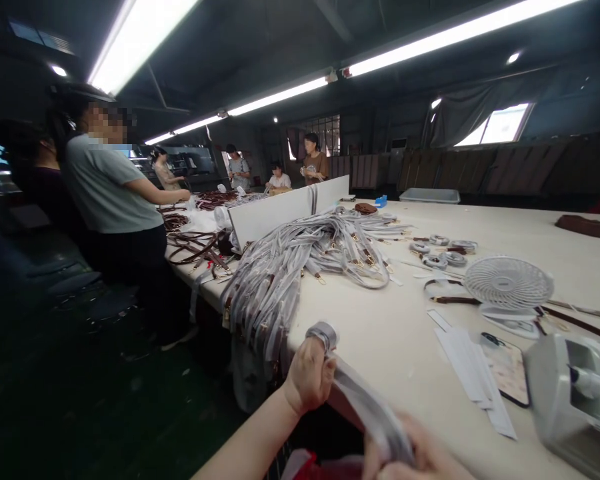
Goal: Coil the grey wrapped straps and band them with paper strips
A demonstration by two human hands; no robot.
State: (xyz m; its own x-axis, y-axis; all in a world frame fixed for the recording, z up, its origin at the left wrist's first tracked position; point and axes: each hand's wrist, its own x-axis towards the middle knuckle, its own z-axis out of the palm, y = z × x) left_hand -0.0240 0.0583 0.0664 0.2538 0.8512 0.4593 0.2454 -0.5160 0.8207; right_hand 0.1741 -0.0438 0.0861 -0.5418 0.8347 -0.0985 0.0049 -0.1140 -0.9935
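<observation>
My left hand (310,375) is closed around a coil of grey strap (325,333) at the front edge of the white table (370,320). From the coil a plastic-wrapped length of the same strap (365,400) runs down to the right. My right hand (405,450), blurred at the bottom of the view, is closed on that length. Beyond my left hand lies a large pile of grey wrapped straps (300,247) with gold clasps, part of it hanging over the table edge.
Coiled straps (435,260), a white fan (507,283), paper strips (465,367), a phone (507,367) and a tape dispenser (575,393) lie to the right. A white divider (290,213) stands behind the pile. A person (115,187) stands at left; others work farther back.
</observation>
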